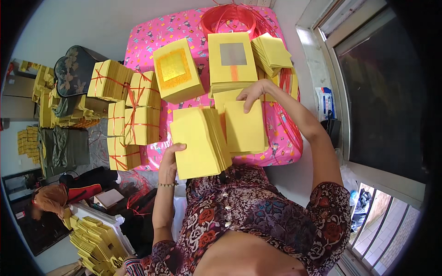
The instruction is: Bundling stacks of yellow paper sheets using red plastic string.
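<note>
Paper stack (pixel 195 145) sat pinched in the left hand (pixel 169 161), long sides pointing away, just left of another stack (pixel 244 131) that the right hand (pixel 255 93) touched near its far end, fingers bent.

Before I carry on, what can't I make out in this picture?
Head view:
Left hand: fingers other than the thumb hidden behind the yellow stack.
Yellow pile at the right hand: layers too fine to count.
Person in brown: head blurred.
Striped sleeve: cut off by the lower edge.
</note>
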